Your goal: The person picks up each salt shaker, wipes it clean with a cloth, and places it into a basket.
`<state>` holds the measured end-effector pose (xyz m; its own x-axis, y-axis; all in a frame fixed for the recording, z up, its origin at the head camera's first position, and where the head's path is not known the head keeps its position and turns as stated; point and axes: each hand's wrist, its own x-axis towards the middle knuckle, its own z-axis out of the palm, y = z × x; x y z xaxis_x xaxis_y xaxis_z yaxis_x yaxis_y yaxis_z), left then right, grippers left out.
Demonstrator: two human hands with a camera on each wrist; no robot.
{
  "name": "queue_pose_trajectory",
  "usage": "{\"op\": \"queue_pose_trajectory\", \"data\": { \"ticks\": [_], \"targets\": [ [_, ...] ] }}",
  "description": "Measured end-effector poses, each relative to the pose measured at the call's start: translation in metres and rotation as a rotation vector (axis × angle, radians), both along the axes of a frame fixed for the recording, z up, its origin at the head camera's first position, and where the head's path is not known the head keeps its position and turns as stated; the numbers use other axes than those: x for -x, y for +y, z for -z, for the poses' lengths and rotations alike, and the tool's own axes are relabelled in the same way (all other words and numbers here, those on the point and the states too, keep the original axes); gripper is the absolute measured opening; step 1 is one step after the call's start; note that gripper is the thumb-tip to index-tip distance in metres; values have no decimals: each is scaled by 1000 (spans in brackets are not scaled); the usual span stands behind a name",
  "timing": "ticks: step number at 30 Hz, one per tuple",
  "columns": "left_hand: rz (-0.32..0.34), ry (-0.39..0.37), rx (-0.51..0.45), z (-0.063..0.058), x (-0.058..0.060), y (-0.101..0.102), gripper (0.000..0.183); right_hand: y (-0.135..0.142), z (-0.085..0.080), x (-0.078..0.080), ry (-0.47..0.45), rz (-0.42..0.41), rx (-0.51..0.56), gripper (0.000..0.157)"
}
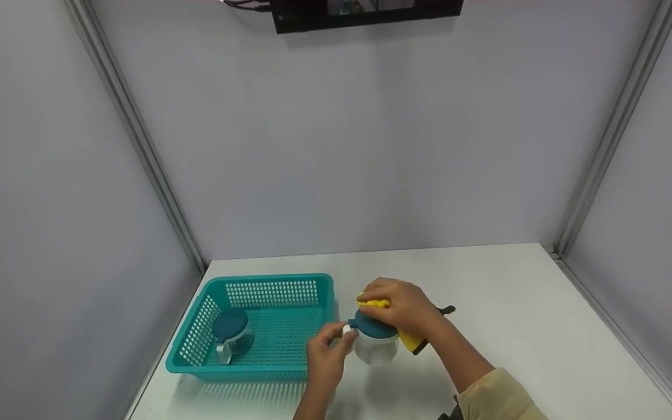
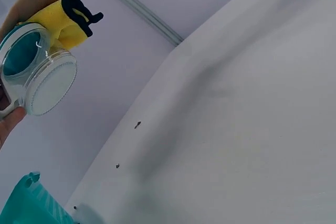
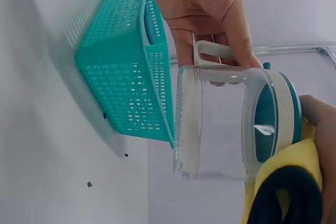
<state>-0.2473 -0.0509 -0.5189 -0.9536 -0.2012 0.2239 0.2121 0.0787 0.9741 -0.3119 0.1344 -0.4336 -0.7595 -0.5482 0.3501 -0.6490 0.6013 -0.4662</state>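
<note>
A clear jar (image 1: 375, 351) with a dark teal lid (image 1: 375, 326) and a white handle is held up off the table, its base (image 2: 52, 87) showing in the left wrist view. My left hand (image 1: 325, 357) grips the white handle (image 3: 215, 51) from the left side. Over the lid, my right hand (image 1: 401, 304) holds a yellow cloth (image 1: 410, 340) with a dark edge against the lid's rim and far side. Part of the cloth hangs beside the jar on the right. In the right wrist view, the jar's clear wall (image 3: 223, 124) looks vacant inside.
Left of the hands stands a teal plastic basket (image 1: 280, 326) with perforated walls. A similar teal-lidded jar (image 1: 231, 324) with a handle sits in its left part. The white table (image 1: 522, 326) meets grey panels, and a black screen (image 1: 365, 20) hangs high on the back one.
</note>
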Motion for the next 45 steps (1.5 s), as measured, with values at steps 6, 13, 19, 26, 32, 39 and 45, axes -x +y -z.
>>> {"op": "queue_pose_trajectory", "data": {
  "ticks": [6, 13, 19, 26, 32, 39, 45],
  "targets": [
    [-33, 29, -6, -9, -6, 4, 10, -7, -6, -3, 134, -62, -124, 28],
    [-58, 93, 65, -25, -14, 9, 12, -16, -14, -8, 206, -121, -172, 27],
    [-145, 158, 130, 0, 0, 10, 11, -26, -16, -15, 245, -162, -161, 26],
    [-199, 140, 117, 2, 0, 11, 12, -34, -11, -23, 373, -175, -111, 25],
    [-215, 158, 99, 5, -2, 11, 8, -40, 1, -31, 563, -164, -45, 24],
    [-226, 181, 97, 4, -4, 13, 14, -42, 12, -39, 723, -77, -21, 28],
    [-261, 154, 103, 0, -5, 16, 18, -40, 21, -43, 797, -31, -15, 26]
  ]
}}
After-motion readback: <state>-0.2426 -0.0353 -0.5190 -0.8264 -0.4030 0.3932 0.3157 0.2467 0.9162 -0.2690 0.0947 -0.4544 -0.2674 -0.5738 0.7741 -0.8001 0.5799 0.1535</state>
